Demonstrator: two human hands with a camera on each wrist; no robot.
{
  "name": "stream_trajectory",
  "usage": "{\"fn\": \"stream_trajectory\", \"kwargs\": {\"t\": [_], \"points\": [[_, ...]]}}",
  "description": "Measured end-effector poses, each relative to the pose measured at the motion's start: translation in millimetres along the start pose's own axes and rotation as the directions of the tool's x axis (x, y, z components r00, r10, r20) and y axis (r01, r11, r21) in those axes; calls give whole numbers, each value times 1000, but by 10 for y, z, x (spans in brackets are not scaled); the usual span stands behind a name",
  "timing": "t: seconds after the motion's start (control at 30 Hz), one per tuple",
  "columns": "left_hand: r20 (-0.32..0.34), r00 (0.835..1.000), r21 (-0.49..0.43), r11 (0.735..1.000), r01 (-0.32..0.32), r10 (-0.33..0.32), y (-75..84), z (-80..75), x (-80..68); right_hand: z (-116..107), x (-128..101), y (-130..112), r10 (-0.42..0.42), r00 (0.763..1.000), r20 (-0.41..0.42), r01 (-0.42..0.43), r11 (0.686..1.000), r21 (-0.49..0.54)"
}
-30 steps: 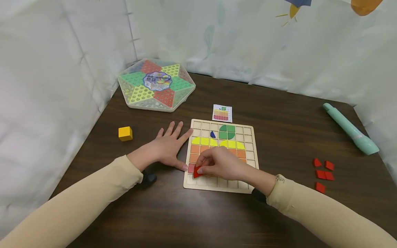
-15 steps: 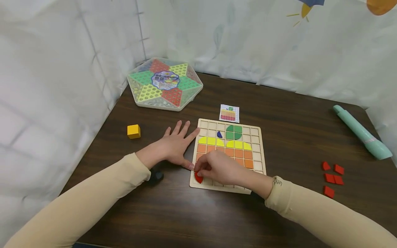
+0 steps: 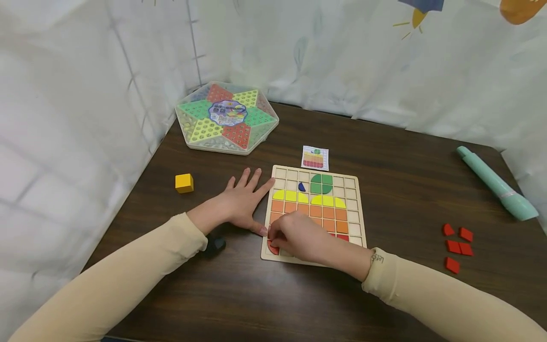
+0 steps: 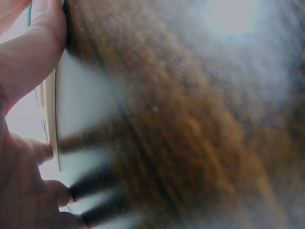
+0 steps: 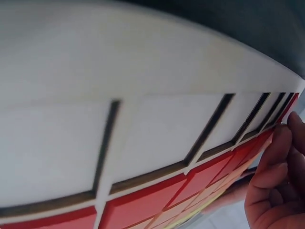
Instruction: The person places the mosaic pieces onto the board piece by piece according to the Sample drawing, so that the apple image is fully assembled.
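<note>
A wooden grid board [image 3: 353,217] lies on the table, partly filled with green, blue, yellow, orange and red pieces. My right hand [image 3: 303,237] reaches across it, thumb and fingertips pinching a red quarter-circle piece [image 3: 272,248] at the near left corner cell. In the right wrist view that red piece [image 5: 289,105] shows just beyond the fingertips, past several bare cells; a red row borders them. My left hand [image 3: 241,204] rests with spread fingers on the table, thumb and index finger touching the board's left edge. The right hand hides part of the lower rows.
Several loose red pieces [image 3: 459,248] lie at the right. A small printed pattern card [image 3: 315,158] is behind the board. Further off are a Chinese checkers box [image 3: 226,116], a yellow cube [image 3: 184,183] and a turquoise tube with a flared end [image 3: 495,183].
The red quarter-circle piece has come down from a tilted hold above the board to the near left corner cell. My left hand keeps its place at the board's edge.
</note>
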State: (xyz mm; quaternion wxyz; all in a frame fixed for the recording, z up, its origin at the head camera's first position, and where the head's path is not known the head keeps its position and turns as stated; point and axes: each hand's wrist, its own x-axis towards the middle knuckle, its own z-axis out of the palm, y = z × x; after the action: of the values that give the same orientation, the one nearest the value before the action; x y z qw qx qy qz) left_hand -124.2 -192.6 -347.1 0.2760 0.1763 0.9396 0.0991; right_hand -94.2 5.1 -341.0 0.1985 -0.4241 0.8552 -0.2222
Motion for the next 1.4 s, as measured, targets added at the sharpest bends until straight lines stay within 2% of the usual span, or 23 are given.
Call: {"fn": "stream_trajectory", "kwargs": {"t": [0.17,0.37,0.5,0.67,0.83,0.9,1.07,1.27,1.4], "points": [[-2,1000,1,1000,2,-2,13,2,-1,29,-8,5,43,999,-9,-43,999,2],[-2,1000,-3,1000,7,-7,11,7,-2,33,-16,30,88,995,-40,-90,994,-61],[-1,1000,-9,1000,2,-2,3,31,14,-14,-72,85,118,993,-22,-119,993,-25],[0,1000,-11,1000,4,-4,0,33,29,-150,-279,269,147,987,-59,-149,988,-33],[5,1000,-12,1000,6,-6,-9,19,13,-304,-610,546,192,973,-128,-198,980,-34],[4,1000,-13,1000,4,-3,-16,13,-2,-362,-766,657,233,961,-150,-239,971,-20],[-10,1000,-16,1000,-27,27,-2,27,53,-483,-1268,927,357,908,-219,-366,931,1],[-38,998,-38,998,-50,49,-50,47,49,-557,-1860,1224,437,852,-290,-455,890,4],[-52,997,-48,997,-63,60,-67,51,41,-621,-2265,1418,498,812,-304,-520,854,9]]}}
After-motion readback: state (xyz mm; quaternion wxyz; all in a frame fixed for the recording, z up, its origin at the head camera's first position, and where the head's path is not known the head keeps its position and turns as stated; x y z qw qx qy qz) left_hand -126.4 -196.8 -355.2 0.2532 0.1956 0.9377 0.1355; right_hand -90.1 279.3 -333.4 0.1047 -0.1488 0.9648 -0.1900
